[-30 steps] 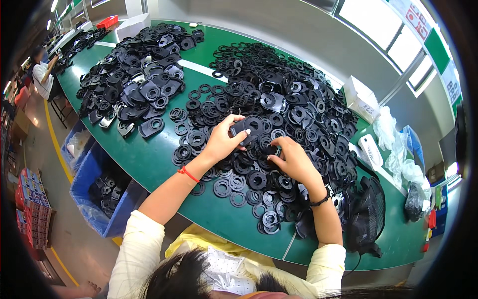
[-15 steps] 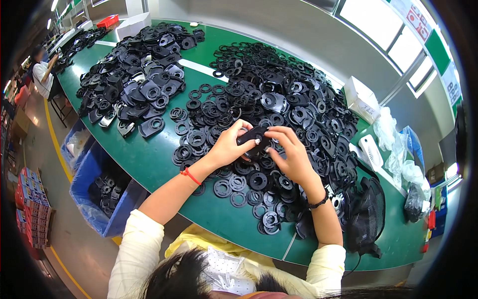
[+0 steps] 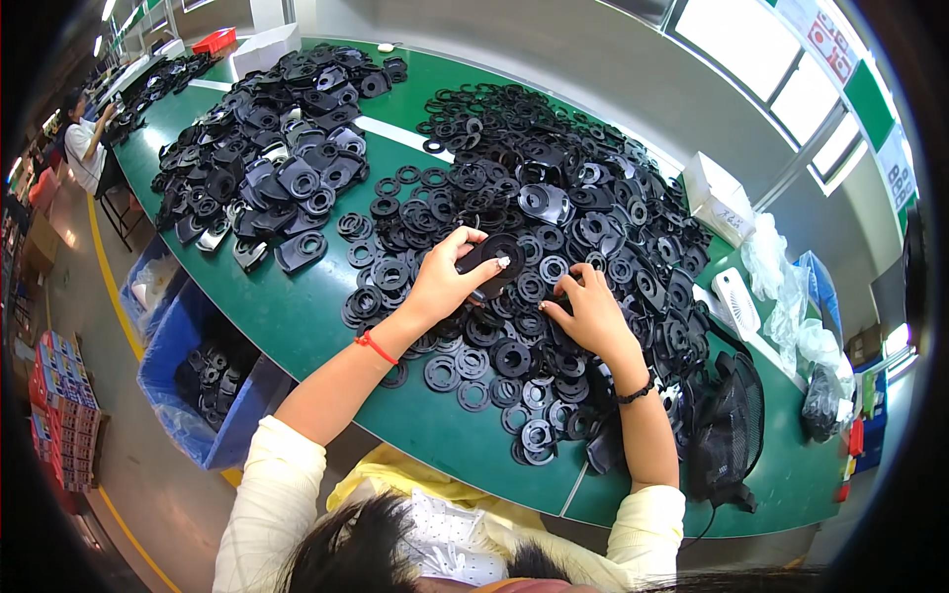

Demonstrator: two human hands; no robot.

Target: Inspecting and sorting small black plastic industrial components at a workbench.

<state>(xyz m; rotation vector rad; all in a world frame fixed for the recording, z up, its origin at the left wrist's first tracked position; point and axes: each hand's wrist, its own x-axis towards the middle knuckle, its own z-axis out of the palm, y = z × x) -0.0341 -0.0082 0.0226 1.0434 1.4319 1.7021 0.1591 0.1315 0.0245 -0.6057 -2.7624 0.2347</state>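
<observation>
Two hands reach across the near edge of a curved, glossy green counter (image 3: 474, 499). The nearer, the right hand (image 3: 596, 318), is low over loose rings, thumb and forefinger apart and the other fingers curled; whether its grip pinches a ring, I cannot tell. Just beyond it to the left, the left hand (image 3: 443, 285) has its grip closed on a black plastic part with a round, ringed face (image 3: 507, 249), thumb across that face, held above the broad heap of black plastic rings and plates (image 3: 613, 232).

That one-handed hold could slip if the thumb slid on the smooth face, and a dropped part would be hard to pick out among its lookalikes. Rings near the front could be nudged off by a sweeping forearm.

Nearby, a blue plastic bin (image 3: 227, 430) stands below the counter at left, while a black mesh bag (image 3: 727, 420) crowds the right forearm. Farther right lie a white slotted plastic device (image 3: 735, 300) and crumpled clear plastic bags (image 3: 766, 255); a white box (image 3: 716, 198) borders the heap. Beyond at left sits a second heap of black plates (image 3: 287, 163), then a seated co-worker (image 3: 83, 148).
</observation>
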